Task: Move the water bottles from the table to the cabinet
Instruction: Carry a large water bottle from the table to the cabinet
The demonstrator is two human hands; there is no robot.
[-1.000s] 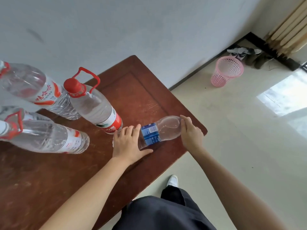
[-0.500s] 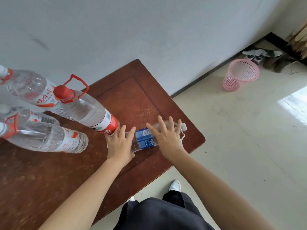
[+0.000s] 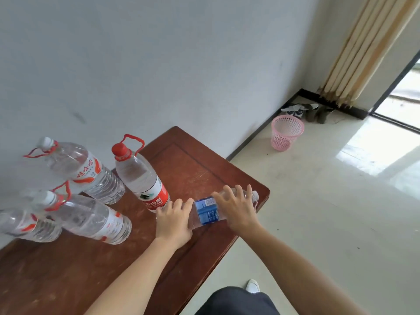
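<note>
A small clear water bottle (image 3: 208, 212) with a blue label lies on its side near the right edge of the brown wooden table (image 3: 193, 160), its cap pointing right. My left hand (image 3: 173, 220) grips its base end. Spread across its upper half near the neck is my right hand (image 3: 236, 210), fingers straight and resting on top. Several large clear bottles with red carry handles stand to the left: one with a red cap (image 3: 141, 176) just beside my left hand, another behind it (image 3: 77, 169), a third in front (image 3: 91, 219). No cabinet is in view.
The table stands against a pale wall. On the tiled floor to the right sit a pink mesh bin (image 3: 287, 133) and some shoes (image 3: 304, 110) by the skirting. Wooden poles (image 3: 363, 48) lean in the corner beside a bright doorway.
My right hand slid from the bottle's cap end onto its upper body, fingers now spread on top. The left hand kept its hold on the base. The view tilted upward.
</note>
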